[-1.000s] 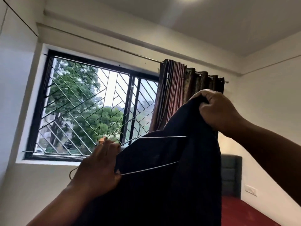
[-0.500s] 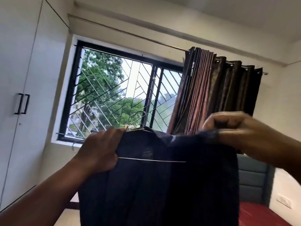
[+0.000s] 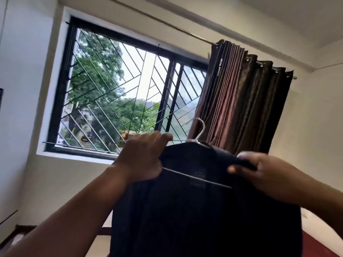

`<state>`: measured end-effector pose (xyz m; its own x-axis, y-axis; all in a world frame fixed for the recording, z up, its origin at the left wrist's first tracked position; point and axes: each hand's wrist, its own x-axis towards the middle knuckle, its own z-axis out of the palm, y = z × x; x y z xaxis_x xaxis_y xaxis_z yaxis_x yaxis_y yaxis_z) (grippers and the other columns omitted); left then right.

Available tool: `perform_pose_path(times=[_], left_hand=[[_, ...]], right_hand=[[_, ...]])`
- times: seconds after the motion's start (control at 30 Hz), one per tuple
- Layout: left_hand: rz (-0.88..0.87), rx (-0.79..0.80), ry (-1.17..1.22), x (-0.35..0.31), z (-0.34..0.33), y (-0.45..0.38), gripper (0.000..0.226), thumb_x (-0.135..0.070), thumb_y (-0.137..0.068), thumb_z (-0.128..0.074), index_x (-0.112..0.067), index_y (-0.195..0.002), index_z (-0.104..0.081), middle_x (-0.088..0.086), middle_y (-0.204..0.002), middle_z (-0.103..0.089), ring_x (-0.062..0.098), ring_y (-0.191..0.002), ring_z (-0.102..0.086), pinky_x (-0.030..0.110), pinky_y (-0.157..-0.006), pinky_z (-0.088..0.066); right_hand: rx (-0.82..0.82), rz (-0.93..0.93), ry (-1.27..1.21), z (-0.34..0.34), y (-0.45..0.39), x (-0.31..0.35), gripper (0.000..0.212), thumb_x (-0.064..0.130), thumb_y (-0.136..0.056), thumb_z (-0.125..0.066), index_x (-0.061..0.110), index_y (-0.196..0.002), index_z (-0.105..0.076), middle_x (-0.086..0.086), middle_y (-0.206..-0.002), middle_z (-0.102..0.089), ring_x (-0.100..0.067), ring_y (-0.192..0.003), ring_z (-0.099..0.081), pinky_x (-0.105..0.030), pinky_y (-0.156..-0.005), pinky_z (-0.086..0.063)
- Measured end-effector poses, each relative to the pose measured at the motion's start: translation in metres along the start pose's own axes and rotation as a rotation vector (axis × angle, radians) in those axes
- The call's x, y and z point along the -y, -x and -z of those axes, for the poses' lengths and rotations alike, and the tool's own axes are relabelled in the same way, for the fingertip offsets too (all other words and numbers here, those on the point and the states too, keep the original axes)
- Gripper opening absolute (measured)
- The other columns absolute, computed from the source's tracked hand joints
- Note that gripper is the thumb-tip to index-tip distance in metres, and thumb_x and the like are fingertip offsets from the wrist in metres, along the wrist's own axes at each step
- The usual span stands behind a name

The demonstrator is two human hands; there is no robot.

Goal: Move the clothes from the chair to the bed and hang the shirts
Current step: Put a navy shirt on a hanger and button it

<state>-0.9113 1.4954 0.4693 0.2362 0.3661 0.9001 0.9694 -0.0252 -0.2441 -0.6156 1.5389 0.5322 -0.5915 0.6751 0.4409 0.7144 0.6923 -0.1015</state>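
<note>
I had the dark shirt (image 3: 204,210) raised in front of me, level with the lower part of the window (image 3: 130,93), hanging down from a thin wire hanger (image 3: 196,178). My left hand (image 3: 143,158) was clenched on the shirt's left shoulder, fingers curled over the top edge and thumb pressed on the front, right where the hanger's lower bar met the cloth. My right hand (image 3: 267,175) was blurred, but its grip was closed on the shirt's right shoulder, pinching a fold of dark fabric between thumb and fingers. The hanger's hook (image 3: 201,129) stood up above the collar, between my two hands, tilted a little and free of any rail. A small label showed inside the collar, too smeared for me to read. Behind the shirt, the brown curtain (image 3: 241,101) hung bunched to the right of the window on its rod (image 3: 167,25). A strip of red bed cover (image 3: 319,245) showed low on the right, beside the shirt's hem.
</note>
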Motion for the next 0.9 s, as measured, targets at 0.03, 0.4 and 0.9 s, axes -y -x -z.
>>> perform_pose_path(times=[0.03,0.4,0.9], left_hand=[[0.030,-0.032,0.003,0.013,-0.006,0.004,0.065,-0.027,-0.053,-0.065,-0.020,-0.114,-0.042,0.006,-0.090,-0.059,0.033,-0.076,-0.062,0.043,-0.066,-0.051],[0.699,-0.251,0.286,0.091,-0.073,0.070,0.122,-0.050,-0.055,-0.088,-0.009,-0.144,-0.015,0.026,-0.147,-0.027,0.040,-0.139,-0.024,0.052,-0.113,-0.021],[1.061,0.101,1.198,0.131,-0.028,0.003,0.018,-0.018,-0.066,-0.063,-0.018,-0.081,-0.072,0.009,-0.079,-0.074,0.030,-0.074,-0.068,0.044,-0.074,-0.057]], right_hand=[[-0.153,0.024,0.041,-0.006,-0.006,0.007,0.018,0.056,-0.087,-0.058,0.038,-0.088,-0.055,0.012,-0.080,-0.066,-0.019,-0.078,-0.064,-0.034,-0.067,-0.048],[-0.476,0.097,-0.018,-0.008,-0.030,0.066,0.026,0.048,-0.083,-0.063,0.068,-0.099,-0.061,0.034,-0.111,-0.062,0.004,-0.098,-0.061,-0.013,-0.084,-0.041],[-0.332,0.018,0.488,-0.002,-0.043,0.059,0.030,0.053,-0.092,-0.048,0.045,-0.111,-0.070,0.014,-0.095,-0.072,-0.022,-0.082,-0.071,-0.032,-0.063,-0.049]])
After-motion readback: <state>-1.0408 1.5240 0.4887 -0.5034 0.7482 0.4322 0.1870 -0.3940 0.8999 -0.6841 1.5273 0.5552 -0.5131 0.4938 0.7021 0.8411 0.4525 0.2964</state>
